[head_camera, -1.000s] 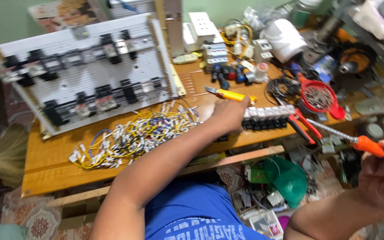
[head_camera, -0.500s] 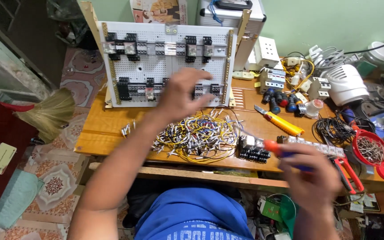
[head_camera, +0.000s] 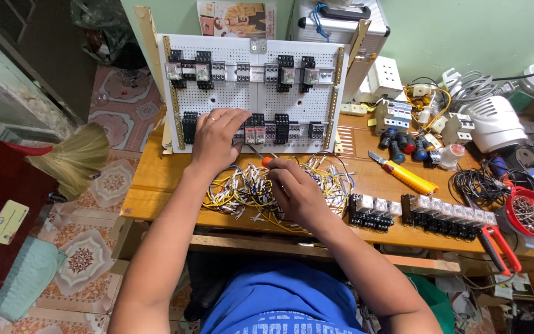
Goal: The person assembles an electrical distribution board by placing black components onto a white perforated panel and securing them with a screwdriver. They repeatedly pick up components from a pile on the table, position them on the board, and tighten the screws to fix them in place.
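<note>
My right hand (head_camera: 296, 192) is closed around an orange-handled screwdriver (head_camera: 259, 156), its tip aimed at the black relay sockets (head_camera: 254, 130) on the lower rail of the white perforated panel (head_camera: 254, 93) standing on the wooden bench (head_camera: 156, 179). My left hand (head_camera: 216, 137) presses flat on that rail, gripping nothing. Yellow and white wires (head_camera: 242, 185) lie beneath. A printed poster (head_camera: 236, 18) stands behind; a pale green card (head_camera: 7, 221) lies on the floor.

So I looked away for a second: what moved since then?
The left hand went from the wire bundle up onto the perforated panel. The right hand brought the orange-handled screwdriver in, tip at the lower relay row. Wires and yellow knife stayed put.
</note>
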